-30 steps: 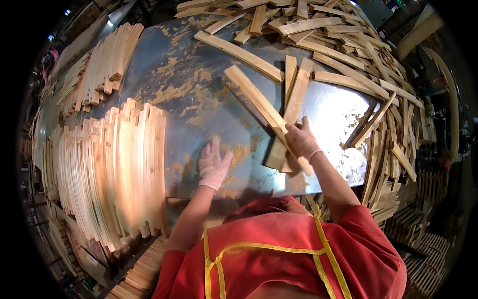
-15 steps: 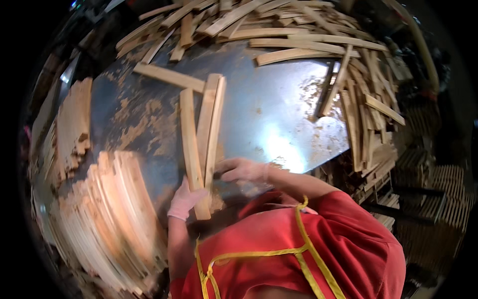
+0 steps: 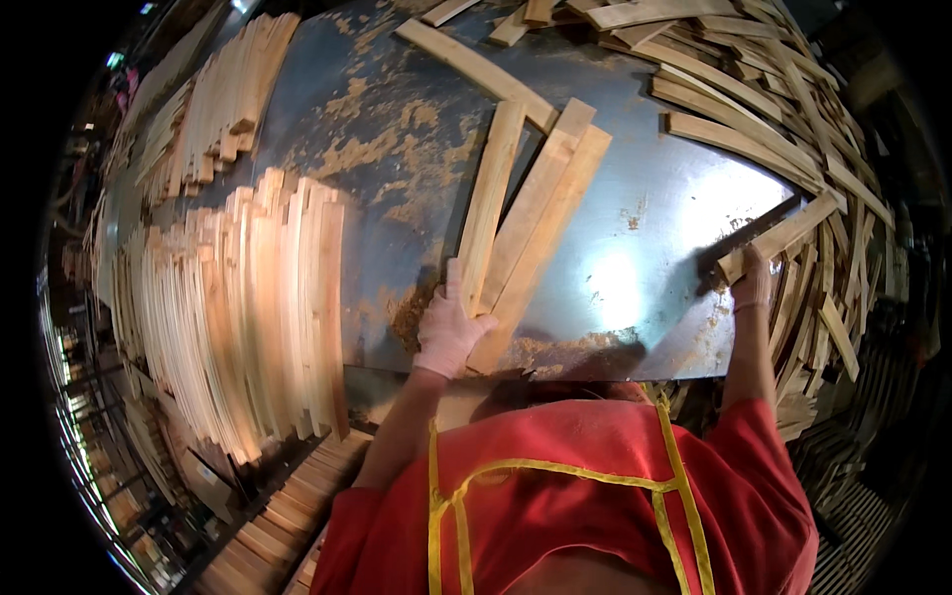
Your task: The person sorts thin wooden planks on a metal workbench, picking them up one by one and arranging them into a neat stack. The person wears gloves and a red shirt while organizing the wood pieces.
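Two hands, set well apart.

Right hand point(image 3: 754, 283): one, closed about the near end of one held slat point(image 3: 793, 233) at the table's right side; its fingertips are hidden.

Left hand point(image 3: 446, 322): one, index finger stretched forward, thumb out to the side, laid at the near end of the left slat point(image 3: 491, 188); whether it grips or merely steadies, cannot tell.

Step in hand, as judged: one slat being taken up at right while the left hand minds a small group. The next move seems to call for a firm hold and a lift clear of the neighbouring wood, the group kept steady meanwhile.

Group before the left hand: three, comprising the left slat, the middle slat point(image 3: 540, 188) and the right slat point(image 3: 560, 233). The last two lie side by side; the first stands off at its far end, a gap between.

Far slat point(image 3: 471, 67): one, slanting, its lower end by the group's tops.

Pile point(image 3: 739, 146): one, loose, crossed, along the far and right edges; too tangled to count.

Stacks: two at left, near stack point(image 3: 228, 317) and far stack point(image 3: 228, 89), on edge, pieces too many to count.

Table point(image 3: 645, 169): one, metal, with several patches of sawdust point(image 3: 349, 156).
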Available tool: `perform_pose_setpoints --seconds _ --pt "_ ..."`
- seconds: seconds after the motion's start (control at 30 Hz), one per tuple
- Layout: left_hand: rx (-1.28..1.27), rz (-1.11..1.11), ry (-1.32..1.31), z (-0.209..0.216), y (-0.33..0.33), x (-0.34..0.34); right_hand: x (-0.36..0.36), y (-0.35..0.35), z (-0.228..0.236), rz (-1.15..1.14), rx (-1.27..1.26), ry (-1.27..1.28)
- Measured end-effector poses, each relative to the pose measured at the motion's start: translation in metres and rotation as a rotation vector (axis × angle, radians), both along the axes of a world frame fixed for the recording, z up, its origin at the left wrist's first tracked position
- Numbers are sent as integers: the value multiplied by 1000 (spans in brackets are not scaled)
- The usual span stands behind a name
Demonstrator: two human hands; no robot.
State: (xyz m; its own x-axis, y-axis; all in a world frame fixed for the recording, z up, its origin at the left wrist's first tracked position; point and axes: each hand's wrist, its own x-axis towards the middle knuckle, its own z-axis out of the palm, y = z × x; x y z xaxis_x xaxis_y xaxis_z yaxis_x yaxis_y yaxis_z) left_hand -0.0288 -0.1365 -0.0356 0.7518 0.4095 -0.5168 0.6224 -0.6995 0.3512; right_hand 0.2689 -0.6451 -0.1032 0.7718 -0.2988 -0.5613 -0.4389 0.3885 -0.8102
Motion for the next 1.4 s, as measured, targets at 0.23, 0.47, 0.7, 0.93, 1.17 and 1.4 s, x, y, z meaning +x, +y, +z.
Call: perform_pose_setpoints --seconds 0.23,0.47,0.7,0.93,1.17,1.4 --pt "-457 321 -171 -6 31 -23 -177 235 53 541 230 -63" --pt "-1084 551 -461 -12 54 -91 -300 375 54 1447 -32 -287" --pt "-1033 720 -324 21 63 -149 -280 430 78 1553 54 62" --pt "-85 419 -288 54 86 -203 -292 539 32 1522 -146 98" --pt "824 135 -383 21 205 -316 -326 607 59 2152 -92 -238" --pt "1111 216 -60 31 215 -290 -192 454 57 1590 -393 -499"
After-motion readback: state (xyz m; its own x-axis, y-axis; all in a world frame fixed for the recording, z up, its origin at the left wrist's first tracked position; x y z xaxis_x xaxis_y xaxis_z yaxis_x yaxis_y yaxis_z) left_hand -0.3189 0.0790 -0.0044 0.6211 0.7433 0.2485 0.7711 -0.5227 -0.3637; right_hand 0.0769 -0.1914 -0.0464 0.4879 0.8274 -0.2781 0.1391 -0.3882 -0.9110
